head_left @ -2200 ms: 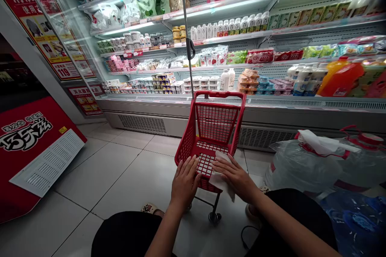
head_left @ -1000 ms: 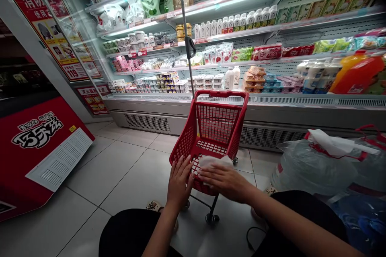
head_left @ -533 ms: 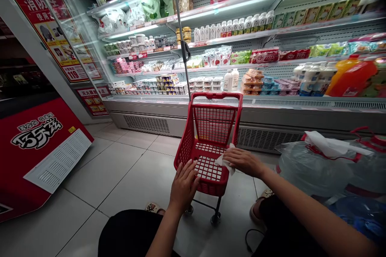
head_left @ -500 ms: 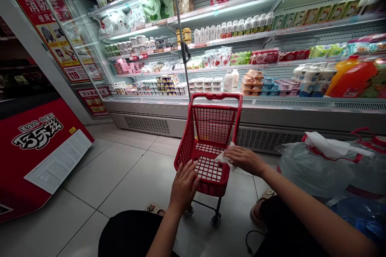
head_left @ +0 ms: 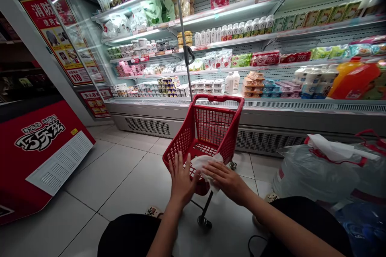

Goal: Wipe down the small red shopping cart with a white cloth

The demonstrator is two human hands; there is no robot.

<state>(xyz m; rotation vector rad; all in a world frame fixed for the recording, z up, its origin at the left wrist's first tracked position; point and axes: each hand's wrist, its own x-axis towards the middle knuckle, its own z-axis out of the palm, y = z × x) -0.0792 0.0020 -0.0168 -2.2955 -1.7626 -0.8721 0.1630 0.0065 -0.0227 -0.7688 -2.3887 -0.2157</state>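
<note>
Red shopping cart (head_left: pixel 181 138), in the middle of the frame, standing on the floor (head_left: pixel 129 184) just ahead of the knees, with the handle end toward the refrigerated case (head_left: pixel 144 106) and the low front rim turned toward the body, probably so as to lie within easy reach of both hands. Left hand (head_left: pixel 182 184) wide, fingers spread over the front rim, holding no object; seemingly set there to steady a body on swivelling casters (head_left: pixel 204 221). Right hand (head_left: pixel 227 178) holding a white cloth (head_left: pixel 208 164), fingers close together and nearly flat on top, apparently to spread pressure over the latticed plastic rather than pinch at one spot. Thumb hidden, so impossible to tell how firmly gripped. Cloth loose at the edges, partly draped over the rim. At the right of the frame, bagged water bottles (head_left: pixel 316 172), on the floor and beside the knee, apart from the cart.
</note>
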